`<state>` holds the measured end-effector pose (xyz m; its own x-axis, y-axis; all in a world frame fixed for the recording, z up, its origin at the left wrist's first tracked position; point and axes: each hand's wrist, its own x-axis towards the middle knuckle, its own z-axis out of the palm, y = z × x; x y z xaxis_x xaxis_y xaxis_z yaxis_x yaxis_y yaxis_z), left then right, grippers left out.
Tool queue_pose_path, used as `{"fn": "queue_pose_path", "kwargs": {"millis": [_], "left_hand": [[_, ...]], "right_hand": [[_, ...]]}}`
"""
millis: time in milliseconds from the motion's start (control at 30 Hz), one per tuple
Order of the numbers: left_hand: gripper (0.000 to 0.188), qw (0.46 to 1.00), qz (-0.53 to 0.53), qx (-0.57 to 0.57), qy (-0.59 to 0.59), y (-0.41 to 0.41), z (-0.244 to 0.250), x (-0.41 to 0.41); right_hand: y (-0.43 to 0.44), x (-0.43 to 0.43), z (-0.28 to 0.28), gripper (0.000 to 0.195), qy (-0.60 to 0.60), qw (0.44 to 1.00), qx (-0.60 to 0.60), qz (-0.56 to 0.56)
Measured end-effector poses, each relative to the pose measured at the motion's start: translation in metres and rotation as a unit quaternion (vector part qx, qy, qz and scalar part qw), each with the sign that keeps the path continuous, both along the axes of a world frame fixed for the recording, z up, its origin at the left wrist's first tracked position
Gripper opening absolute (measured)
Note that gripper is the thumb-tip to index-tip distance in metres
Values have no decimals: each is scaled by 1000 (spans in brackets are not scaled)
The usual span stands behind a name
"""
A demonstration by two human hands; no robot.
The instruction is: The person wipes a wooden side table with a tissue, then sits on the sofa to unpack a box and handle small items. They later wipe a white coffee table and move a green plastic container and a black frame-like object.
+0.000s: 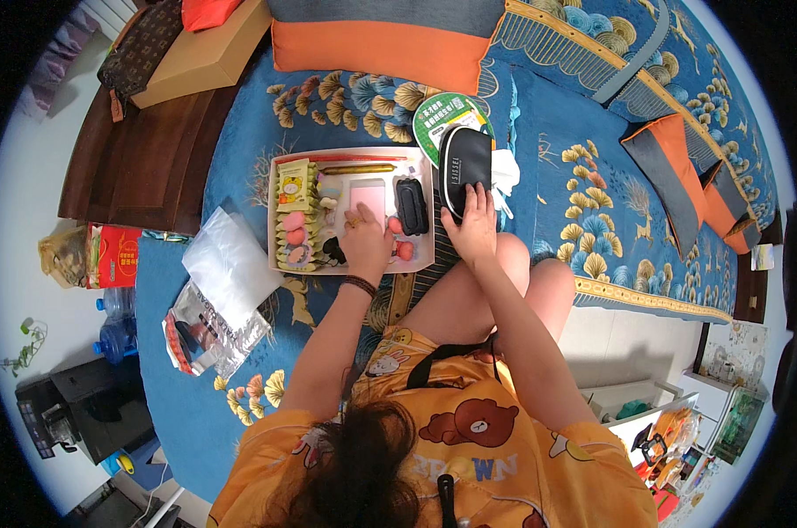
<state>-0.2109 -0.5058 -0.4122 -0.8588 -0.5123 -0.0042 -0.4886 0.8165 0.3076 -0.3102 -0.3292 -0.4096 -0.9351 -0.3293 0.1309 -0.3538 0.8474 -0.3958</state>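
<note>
A shallow white box (pixel 273 231) lies on the patterned blue sofa cover. My left hand (pixel 365 241) reaches into it, fingertips at a pink rectangular item (pixel 368 195); whether they grip it cannot be told. Around that hand in the box are green packets (pixel 294 188), a gold pen-like tube (pixel 359 169), red pencil-like sticks (pixel 346 158), pink makeup sponges (pixel 405 250) and a black oblong case (pixel 412 206). Right of the box, my right hand (pixel 472 224) rests its fingers on the lower end of a black zip pouch (pixel 466 162), which lies partly over a round green printed fan (pixel 441 122).
White tissue (pixel 505 173) lies beside the pouch. Clear plastic bags (pixel 230 264) lie left of the box. An orange and grey cushion (pixel 382 46) is behind it. A cardboard box (pixel 200 59) and a brown patterned bag (pixel 141 56) stand at the upper left.
</note>
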Motion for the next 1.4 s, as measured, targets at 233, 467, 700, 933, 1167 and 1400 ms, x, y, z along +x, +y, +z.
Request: {"fn": "queue_pose_path", "kwargs": {"millis": [233,467,700,933,1167,1400], "left_hand": [[68,997,-46,43,-55,-14,25,1],[44,999,-15,19,-39,-15,29,24],[24,999,-12,20,25,-40,25,44],[23,998,18,55,22,-47,45,66],[21,998,39,-37,-22,-42,51,62],[30,997,27,-74,-5,-39,52,71]], "right_hand": [[0,-2,-1,70,-4,1000,6,-8],[0,-2,0,71,-1,1000,0,-7],[0,0,5,72,-3,1000,9,-1],[6,2,7,69,-15,1000,6,19],[8,1,7,70,-22,1000,7,21],[3,4,20,89,-56,997,48,-16]]}}
